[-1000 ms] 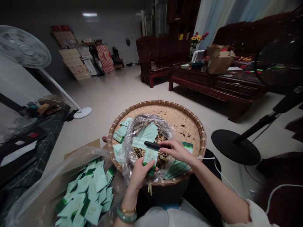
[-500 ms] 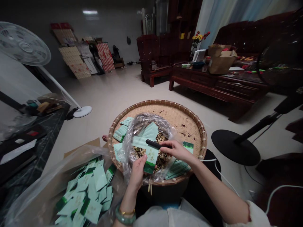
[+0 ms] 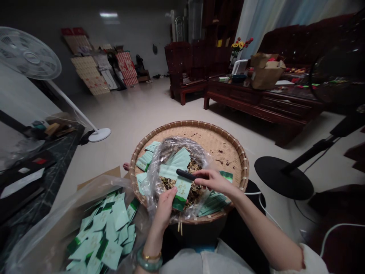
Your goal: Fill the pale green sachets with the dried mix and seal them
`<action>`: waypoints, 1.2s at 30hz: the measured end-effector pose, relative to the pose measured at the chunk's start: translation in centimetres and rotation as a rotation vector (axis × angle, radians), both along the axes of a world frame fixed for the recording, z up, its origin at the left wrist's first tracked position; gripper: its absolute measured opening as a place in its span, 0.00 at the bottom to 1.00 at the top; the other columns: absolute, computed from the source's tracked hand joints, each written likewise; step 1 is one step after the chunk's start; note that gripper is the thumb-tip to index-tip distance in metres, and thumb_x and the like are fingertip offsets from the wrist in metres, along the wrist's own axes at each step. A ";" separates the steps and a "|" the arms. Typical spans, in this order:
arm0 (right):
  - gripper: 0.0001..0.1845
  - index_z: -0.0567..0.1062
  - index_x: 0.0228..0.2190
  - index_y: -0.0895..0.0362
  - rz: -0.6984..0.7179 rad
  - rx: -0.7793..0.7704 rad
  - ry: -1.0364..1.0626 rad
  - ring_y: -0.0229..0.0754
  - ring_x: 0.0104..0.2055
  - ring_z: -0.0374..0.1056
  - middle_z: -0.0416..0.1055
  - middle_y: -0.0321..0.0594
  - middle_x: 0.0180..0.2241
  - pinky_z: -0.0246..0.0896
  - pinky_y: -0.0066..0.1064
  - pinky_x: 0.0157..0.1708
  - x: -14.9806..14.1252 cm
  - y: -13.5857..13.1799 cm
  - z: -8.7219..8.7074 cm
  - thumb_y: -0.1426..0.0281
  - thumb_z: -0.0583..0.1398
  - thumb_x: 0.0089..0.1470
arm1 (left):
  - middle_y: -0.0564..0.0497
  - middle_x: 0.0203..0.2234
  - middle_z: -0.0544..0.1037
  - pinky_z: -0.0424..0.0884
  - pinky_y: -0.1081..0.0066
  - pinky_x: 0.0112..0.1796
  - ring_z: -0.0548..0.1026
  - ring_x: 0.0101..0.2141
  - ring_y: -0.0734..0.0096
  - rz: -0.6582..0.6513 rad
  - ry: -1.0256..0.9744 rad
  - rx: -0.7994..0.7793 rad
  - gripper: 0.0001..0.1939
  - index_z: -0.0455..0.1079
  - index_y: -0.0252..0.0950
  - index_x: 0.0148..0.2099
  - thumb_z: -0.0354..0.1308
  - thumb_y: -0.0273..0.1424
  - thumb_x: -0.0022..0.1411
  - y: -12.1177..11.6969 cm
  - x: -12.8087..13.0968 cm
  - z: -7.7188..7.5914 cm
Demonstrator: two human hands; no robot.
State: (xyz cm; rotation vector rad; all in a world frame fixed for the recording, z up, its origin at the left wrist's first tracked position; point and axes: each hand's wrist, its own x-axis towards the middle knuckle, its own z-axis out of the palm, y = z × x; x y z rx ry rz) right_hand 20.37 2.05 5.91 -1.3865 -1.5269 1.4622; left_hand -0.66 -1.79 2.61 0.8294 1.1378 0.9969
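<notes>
My left hand [image 3: 164,215] grips a pale green sachet with a dark green end [image 3: 182,194], upright above a clear plastic bag [image 3: 168,152] of dried leaves. My right hand [image 3: 215,182] pinches a black stick-shaped tool [image 3: 189,175] just above the sachet's top edge. More pale green sachets [image 3: 176,161] lie inside the bag. The bag sits on a round woven bamboo tray [image 3: 219,146], with loose sachets [image 3: 212,203] beside it. A heap of similar sachets [image 3: 110,224] lies in a second plastic bag at lower left.
A dark stone counter [image 3: 37,179] runs along the left, near a white standing fan [image 3: 30,53]. A black round fan base [image 3: 283,178] and white cable lie right of the tray. Carved wooden furniture and a cardboard box [image 3: 266,71] stand beyond.
My left hand has shifted slightly, now holding the sachet more upright. The black tool and my right hand have moved slightly to the right.
</notes>
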 end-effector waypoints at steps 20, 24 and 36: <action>0.19 0.75 0.40 0.58 -0.170 0.420 -0.386 0.48 0.42 0.69 0.75 0.46 0.39 0.61 0.39 0.43 0.2 1.2 -4.5 0.59 0.53 0.57 | 0.46 0.21 0.79 0.70 0.71 0.25 0.76 0.25 0.64 -0.001 -0.044 -0.010 0.25 0.77 0.29 0.35 0.64 0.48 0.47 -0.1 -0.6 0.4; 0.18 0.75 0.37 0.56 -0.089 0.452 -0.181 0.43 0.35 0.69 0.75 0.41 0.34 0.61 0.31 0.35 -2.5 0.3 -2.9 0.58 0.52 0.59 | 0.49 0.20 0.77 0.65 0.75 0.23 0.71 0.22 0.71 -0.150 0.061 0.057 0.21 0.77 0.30 0.30 0.61 0.47 0.52 -0.4 -0.4 0.3; 0.27 0.72 0.36 0.58 -0.107 0.278 0.077 0.35 0.19 0.59 0.63 0.32 0.19 0.54 0.26 0.19 -4.4 2.0 -2.8 0.51 0.45 0.60 | 0.50 0.29 0.81 0.69 0.74 0.23 0.75 0.21 0.70 0.385 -0.317 0.163 0.26 0.76 0.39 0.39 0.63 0.52 0.45 -0.7 -1.4 0.9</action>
